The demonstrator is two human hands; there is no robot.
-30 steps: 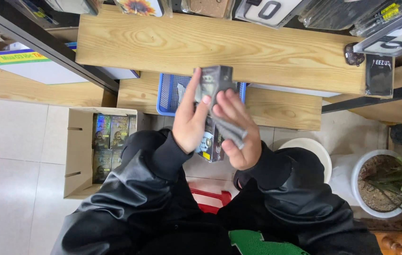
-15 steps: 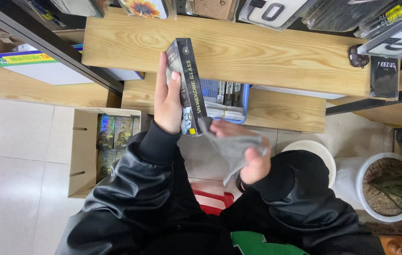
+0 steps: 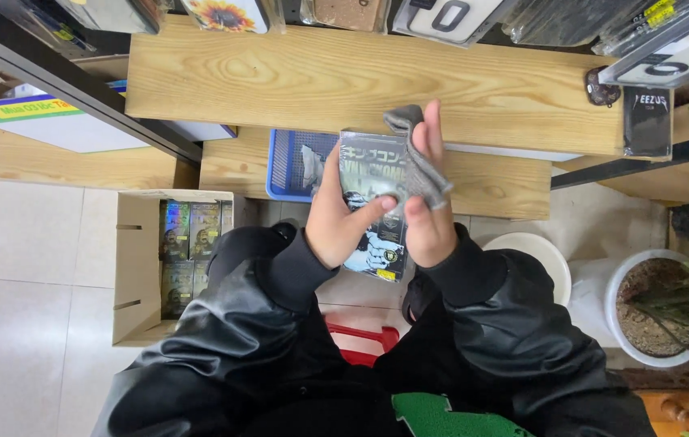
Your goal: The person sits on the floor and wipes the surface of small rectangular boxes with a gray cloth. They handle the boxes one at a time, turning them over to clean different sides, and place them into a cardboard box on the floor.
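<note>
1. The left hand (image 3: 336, 226) is holding a shrink-wrapped game case (image 3: 373, 206) with dark cover art; its grip is closing around the case's left edge, with the thumb lying across the front.
2. The right hand (image 3: 428, 214) is pressing a grey cloth (image 3: 419, 154) against the right part of the case; its grip is pinching the cloth, which is draping over the fingers and bunching up above the fingertips.
3. The case is being held in the air, front face up towards the camera, in front of the lower wooden shelf (image 3: 490, 182) and above the person's lap.
4. A blue plastic basket (image 3: 288, 166) is sitting on that lower shelf just behind the case, with the case overlapping its right part.
5. An upper wooden shelf (image 3: 320, 77) is running across the top of the view, above the basket.
6. An open cardboard box (image 3: 138, 267) is standing on the tiled floor to the person's left, with several similar cases (image 3: 186, 251) lying in it.
7. A white round container (image 3: 534, 255) is showing beside the right sleeve, and a white plant pot (image 3: 619, 291) filled with soil is standing near it, further right.
8. Both arms are wearing black, glossy jacket sleeves (image 3: 239, 324).
</note>
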